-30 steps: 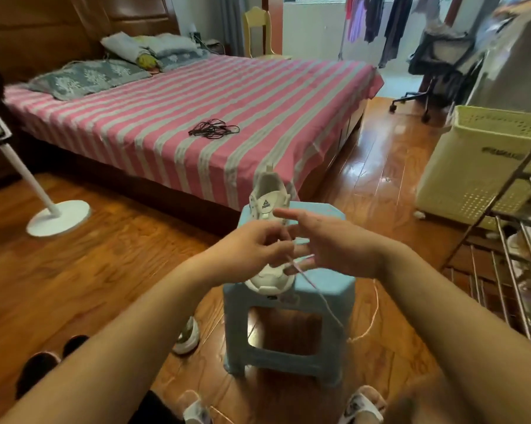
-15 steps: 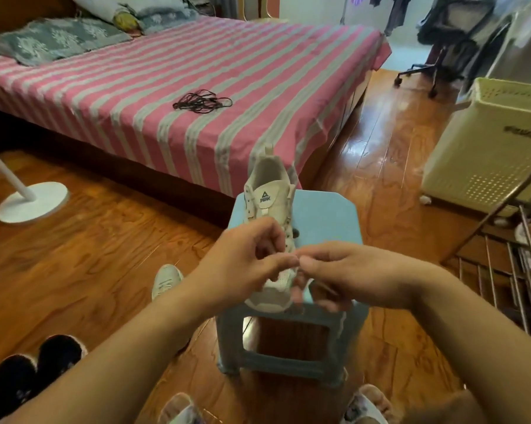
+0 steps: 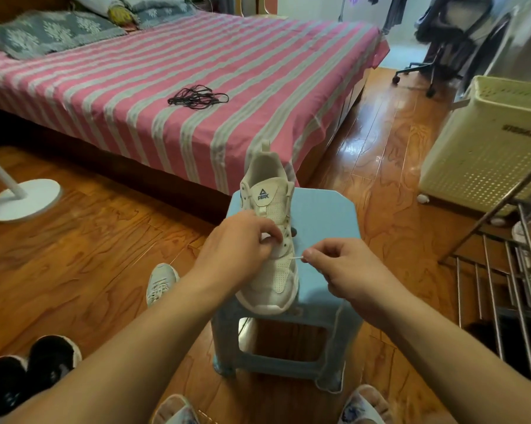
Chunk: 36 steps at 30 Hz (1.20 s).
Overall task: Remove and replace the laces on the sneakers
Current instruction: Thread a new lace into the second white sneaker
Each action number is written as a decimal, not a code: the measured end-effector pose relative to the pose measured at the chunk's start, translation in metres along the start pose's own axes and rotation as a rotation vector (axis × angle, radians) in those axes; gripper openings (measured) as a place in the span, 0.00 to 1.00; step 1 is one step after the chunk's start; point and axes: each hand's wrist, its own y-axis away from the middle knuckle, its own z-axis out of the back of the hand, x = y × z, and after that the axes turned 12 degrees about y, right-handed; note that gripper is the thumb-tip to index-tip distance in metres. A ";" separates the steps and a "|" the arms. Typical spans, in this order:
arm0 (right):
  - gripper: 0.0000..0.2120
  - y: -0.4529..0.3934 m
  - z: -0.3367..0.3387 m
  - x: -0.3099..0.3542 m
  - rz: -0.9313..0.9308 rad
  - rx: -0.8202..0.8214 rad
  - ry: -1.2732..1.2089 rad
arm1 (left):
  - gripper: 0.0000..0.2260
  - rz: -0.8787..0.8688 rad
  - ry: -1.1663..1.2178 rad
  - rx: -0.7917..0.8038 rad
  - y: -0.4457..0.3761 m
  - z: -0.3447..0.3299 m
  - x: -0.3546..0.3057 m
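A white sneaker (image 3: pixel 272 206) stands on a light blue stool (image 3: pixel 322 215), toe pointing toward me. My left hand (image 3: pixel 239 243) rests on the sneaker's left eyelet row, fingers curled on the upper. My right hand (image 3: pixel 340 267) pinches the tip of a white lace (image 3: pixel 296 257) just right of the eyelets; the rest of the lace trails down past the stool's right leg. A second white sneaker (image 3: pixel 161 283) lies on the floor left of the stool. A bundle of black laces (image 3: pixel 197 97) lies on the striped bed.
The pink striped bed (image 3: pixel 135 87) fills the far side. A white fan base (image 3: pixel 22 198) is at the left, black shoes (image 3: pixel 28 374) at the lower left. A cream laundry basket (image 3: pixel 484 154) and a metal rack (image 3: pixel 502 286) stand at the right.
The view has tilted down toward the stool. My hands, which were joined over the sneaker's toe, have parted; the right one has pulled the lace tip out to the right.
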 end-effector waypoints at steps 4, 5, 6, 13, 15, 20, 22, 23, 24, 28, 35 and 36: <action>0.08 -0.006 -0.010 -0.004 0.069 -0.114 0.031 | 0.05 -0.019 -0.017 -0.015 -0.004 0.000 -0.004; 0.08 -0.007 -0.012 -0.004 0.067 -0.128 0.008 | 0.06 -0.015 -0.008 -0.015 -0.004 -0.001 -0.004; 0.07 -0.008 -0.013 -0.004 0.065 -0.139 -0.020 | 0.06 -0.011 -0.001 -0.014 -0.004 -0.001 -0.004; 0.08 -0.019 -0.025 -0.010 0.014 -0.226 -0.046 | 0.09 0.050 0.023 -0.015 -0.006 -0.007 -0.006; 0.08 -0.019 -0.030 -0.011 0.022 -0.220 -0.020 | 0.11 0.080 0.035 -0.008 -0.008 -0.008 -0.007; 0.08 -0.015 -0.039 -0.016 0.115 -0.259 0.197 | 0.09 0.120 -0.131 0.051 -0.010 -0.009 -0.013; 0.08 -0.013 -0.039 -0.016 0.132 -0.252 0.210 | 0.12 0.116 -0.198 0.090 -0.010 -0.008 -0.011; 0.08 -0.013 -0.038 -0.016 0.136 -0.254 0.210 | 0.12 0.115 -0.212 0.101 -0.009 -0.007 -0.011; 0.07 -0.013 -0.037 -0.016 0.138 -0.269 0.215 | 0.12 0.114 -0.211 0.104 -0.009 -0.007 -0.010; 0.08 -0.017 -0.037 -0.014 0.127 -0.324 0.200 | 0.11 0.141 -0.091 0.078 -0.008 -0.009 -0.008; 0.08 -0.008 -0.038 -0.010 0.168 -0.306 0.113 | 0.06 0.190 0.044 0.009 -0.008 -0.012 -0.005; 0.08 -0.007 -0.037 -0.009 0.179 -0.287 0.113 | 0.06 0.191 0.050 0.008 -0.008 -0.012 -0.004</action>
